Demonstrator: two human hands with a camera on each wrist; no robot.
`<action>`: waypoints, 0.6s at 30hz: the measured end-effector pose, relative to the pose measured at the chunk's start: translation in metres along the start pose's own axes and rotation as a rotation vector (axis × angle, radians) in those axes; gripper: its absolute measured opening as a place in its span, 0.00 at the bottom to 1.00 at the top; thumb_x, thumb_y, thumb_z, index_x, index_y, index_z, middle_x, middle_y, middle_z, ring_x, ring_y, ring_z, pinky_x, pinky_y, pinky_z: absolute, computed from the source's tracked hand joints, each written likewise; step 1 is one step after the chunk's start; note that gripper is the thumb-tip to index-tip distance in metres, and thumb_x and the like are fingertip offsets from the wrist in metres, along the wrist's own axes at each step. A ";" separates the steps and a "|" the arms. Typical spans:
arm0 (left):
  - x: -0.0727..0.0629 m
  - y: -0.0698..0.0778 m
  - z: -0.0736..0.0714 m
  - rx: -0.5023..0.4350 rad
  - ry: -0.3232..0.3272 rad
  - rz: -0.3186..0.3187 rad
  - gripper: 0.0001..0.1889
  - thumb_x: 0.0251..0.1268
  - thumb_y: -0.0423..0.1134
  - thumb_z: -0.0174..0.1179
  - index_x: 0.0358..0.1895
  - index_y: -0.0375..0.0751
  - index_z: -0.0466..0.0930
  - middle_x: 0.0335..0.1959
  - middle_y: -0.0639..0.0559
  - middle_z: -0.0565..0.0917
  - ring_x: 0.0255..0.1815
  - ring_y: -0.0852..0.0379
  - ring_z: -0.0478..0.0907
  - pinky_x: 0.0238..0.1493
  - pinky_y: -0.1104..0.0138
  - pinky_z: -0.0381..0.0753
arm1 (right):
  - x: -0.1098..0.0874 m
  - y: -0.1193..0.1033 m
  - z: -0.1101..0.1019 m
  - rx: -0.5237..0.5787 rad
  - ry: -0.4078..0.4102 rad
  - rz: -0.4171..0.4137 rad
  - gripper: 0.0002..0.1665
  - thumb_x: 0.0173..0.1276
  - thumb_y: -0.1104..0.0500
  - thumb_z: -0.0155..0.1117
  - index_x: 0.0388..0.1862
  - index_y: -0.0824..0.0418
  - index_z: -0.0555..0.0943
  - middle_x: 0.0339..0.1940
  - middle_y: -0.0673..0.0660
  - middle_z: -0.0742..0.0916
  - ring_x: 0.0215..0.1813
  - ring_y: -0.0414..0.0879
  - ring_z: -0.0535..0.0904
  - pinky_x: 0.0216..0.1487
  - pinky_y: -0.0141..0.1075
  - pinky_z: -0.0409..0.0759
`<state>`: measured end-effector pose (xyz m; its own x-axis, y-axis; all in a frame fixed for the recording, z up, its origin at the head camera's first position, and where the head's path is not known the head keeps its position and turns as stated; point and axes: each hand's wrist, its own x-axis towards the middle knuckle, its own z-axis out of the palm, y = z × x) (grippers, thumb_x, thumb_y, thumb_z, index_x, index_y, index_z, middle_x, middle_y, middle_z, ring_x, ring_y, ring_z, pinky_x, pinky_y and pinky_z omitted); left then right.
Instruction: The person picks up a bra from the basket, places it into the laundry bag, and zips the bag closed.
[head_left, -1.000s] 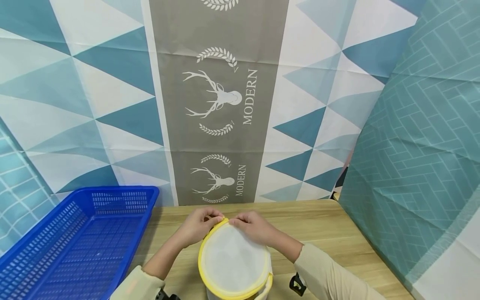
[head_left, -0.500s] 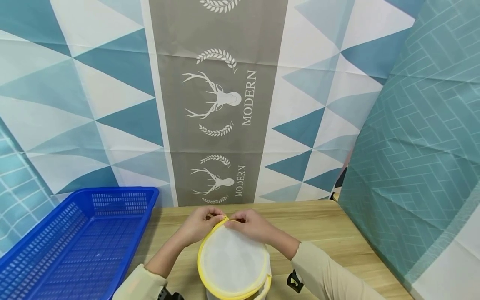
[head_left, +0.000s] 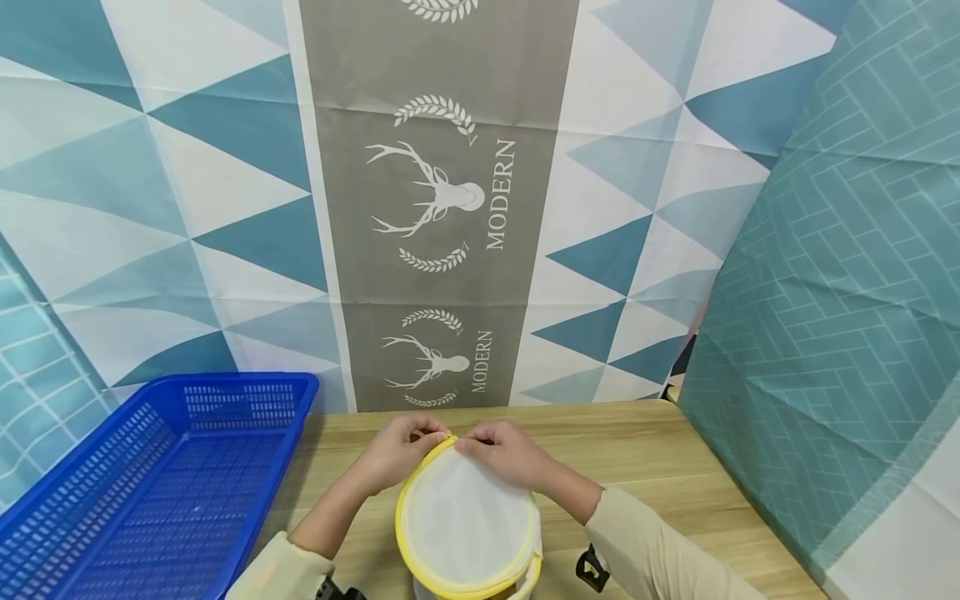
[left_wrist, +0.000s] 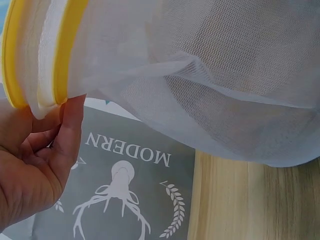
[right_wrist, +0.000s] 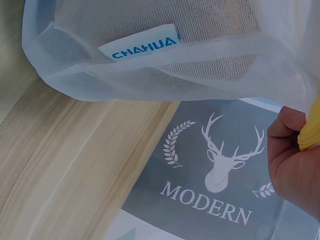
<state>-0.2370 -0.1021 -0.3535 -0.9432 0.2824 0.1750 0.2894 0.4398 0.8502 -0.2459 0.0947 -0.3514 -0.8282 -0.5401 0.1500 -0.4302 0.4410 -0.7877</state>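
Note:
A round white mesh laundry bag [head_left: 468,517] with yellow trim stands on the table, its lid facing up in the head view. My left hand [head_left: 401,454] pinches the yellow edge at the far side of the rim. Right beside it, my right hand [head_left: 506,454] grips the same rim between thumb and curled fingers. In the left wrist view, a white zipper band runs between two yellow strips, and the left hand [left_wrist: 40,155] holds their lower end. The right wrist view shows a CHAHUA label [right_wrist: 142,42] on the mesh side, with the right hand [right_wrist: 295,157] on the yellow trim.
A blue plastic basket [head_left: 288,467] with perforated walls stands to the left. The wooden table [head_left: 637,442] meets a patterned cloth backdrop [head_left: 435,275] behind the bag. A teal cloth [head_left: 840,333] hangs along the right side.
Both hands stay at the far rim of the bag. My right hand shifts only slightly along the yellow edge; the bag and basket keep their places.

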 end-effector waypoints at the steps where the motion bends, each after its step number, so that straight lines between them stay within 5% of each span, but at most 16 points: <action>1: 0.000 0.000 0.000 0.000 0.002 -0.002 0.07 0.66 0.36 0.55 0.38 0.37 0.81 0.35 0.48 0.83 0.32 0.58 0.79 0.32 0.67 0.78 | 0.000 0.000 0.000 0.003 0.001 0.001 0.16 0.71 0.52 0.54 0.38 0.60 0.85 0.30 0.53 0.85 0.25 0.36 0.74 0.27 0.28 0.74; 18: -0.002 -0.004 -0.003 -0.044 0.000 -0.029 0.09 0.67 0.38 0.55 0.40 0.36 0.81 0.35 0.47 0.83 0.32 0.58 0.80 0.30 0.68 0.79 | 0.000 0.001 -0.001 0.068 0.006 0.060 0.19 0.72 0.51 0.52 0.38 0.63 0.84 0.30 0.55 0.84 0.24 0.37 0.75 0.25 0.29 0.74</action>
<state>-0.2364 -0.1068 -0.3556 -0.9512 0.2697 0.1500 0.2544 0.4103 0.8758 -0.2467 0.0961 -0.3514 -0.8539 -0.5098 0.1049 -0.3546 0.4222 -0.8343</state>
